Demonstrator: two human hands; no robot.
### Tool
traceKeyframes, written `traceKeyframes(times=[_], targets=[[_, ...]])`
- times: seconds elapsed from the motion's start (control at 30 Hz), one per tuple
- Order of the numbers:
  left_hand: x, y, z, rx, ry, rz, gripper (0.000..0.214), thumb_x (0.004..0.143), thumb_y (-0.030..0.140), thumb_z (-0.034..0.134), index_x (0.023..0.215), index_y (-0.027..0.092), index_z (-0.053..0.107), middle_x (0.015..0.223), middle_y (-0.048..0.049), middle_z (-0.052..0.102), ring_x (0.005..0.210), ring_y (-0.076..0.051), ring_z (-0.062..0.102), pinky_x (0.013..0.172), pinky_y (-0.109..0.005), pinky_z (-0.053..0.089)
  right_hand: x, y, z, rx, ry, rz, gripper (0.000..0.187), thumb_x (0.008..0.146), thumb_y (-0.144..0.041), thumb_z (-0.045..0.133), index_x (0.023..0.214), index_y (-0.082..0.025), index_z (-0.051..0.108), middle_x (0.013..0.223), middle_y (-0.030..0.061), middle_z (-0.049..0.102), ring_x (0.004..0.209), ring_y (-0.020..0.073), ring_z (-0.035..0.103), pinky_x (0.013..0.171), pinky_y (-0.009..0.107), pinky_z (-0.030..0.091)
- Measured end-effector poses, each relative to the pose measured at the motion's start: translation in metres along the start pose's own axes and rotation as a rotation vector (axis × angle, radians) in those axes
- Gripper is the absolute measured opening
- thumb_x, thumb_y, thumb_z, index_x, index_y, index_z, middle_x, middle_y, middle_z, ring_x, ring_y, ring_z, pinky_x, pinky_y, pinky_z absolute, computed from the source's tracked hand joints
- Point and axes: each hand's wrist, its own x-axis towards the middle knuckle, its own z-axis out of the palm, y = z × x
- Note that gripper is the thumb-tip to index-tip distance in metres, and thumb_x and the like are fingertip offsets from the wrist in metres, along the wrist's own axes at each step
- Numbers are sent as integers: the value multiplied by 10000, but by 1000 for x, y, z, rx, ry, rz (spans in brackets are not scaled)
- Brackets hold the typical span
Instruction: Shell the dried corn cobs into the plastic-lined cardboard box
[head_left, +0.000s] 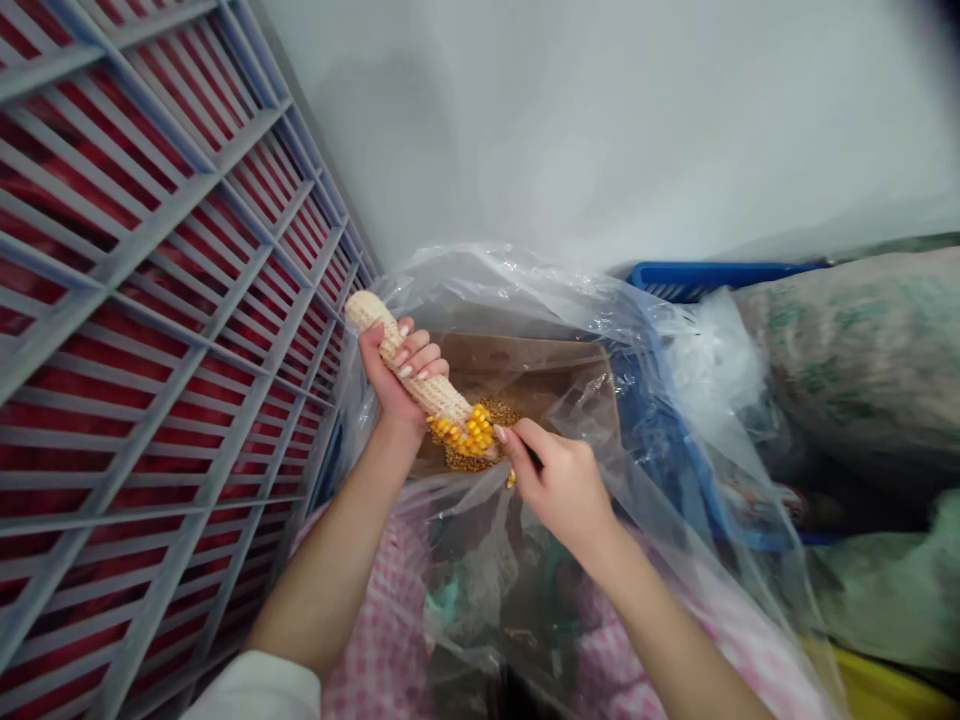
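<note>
My left hand (397, 375) is wrapped round a corn cob (420, 375), held slanting over a clear plastic bag (525, 300). Most of the cob is bare and pale; a patch of yellow kernels (466, 432) is left at its lower end. My right hand (559, 485) is closed at that end, thumb pressed against the kernels. One loose kernel hangs just below the cob. A small heap of loose kernels (487, 458) lies below, on the brown cardboard (540, 375) inside the bag.
A grey metal grid (165, 330) with red behind it fills the left. A blue plastic crate (697, 285) stands behind and to the right of the bag, with stuffed sacks (855, 360) beside it. A white wall is at the back. Pink checked cloth (390, 620) covers my lap.
</note>
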Motion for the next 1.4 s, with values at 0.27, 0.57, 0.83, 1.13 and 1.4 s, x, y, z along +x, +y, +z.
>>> traceKeyframes(times=[0.27,0.57,0.83,1.13,1.4], targets=[[-6,10,2,7,-31,99,265,778,437,450,667,202,402,427,98,229,292,-12,165,319,-156,195,11,21,-33,357,135,317,406,852,-460,386,582,-174,484,488,-39,390,458,67,348,465,202,266],[-7,12,1,17,17,94,264,788,476,433,712,224,424,388,110,270,256,-16,116,298,-184,159,17,13,-18,1433,-224,554,386,814,-474,424,554,-196,360,403,-99,180,361,51,125,371,195,142],[-4,12,0,-125,-103,11,251,769,457,477,724,225,390,350,129,299,215,-12,170,296,-175,203,16,9,-20,1706,-379,565,386,829,-435,383,545,-199,273,381,-100,126,343,58,76,347,170,143],[-3,13,-3,-91,-176,-17,305,797,511,377,728,214,376,345,135,299,204,-9,181,280,-145,214,15,9,-18,2006,-436,553,370,828,-366,460,537,-178,331,387,-98,149,342,44,88,353,147,160],[-3,12,0,-11,-146,2,325,802,522,358,702,213,366,343,137,227,208,-6,101,261,-143,159,13,9,-17,2085,-449,567,363,853,-351,428,542,-173,374,389,-94,157,341,44,94,355,151,162]])
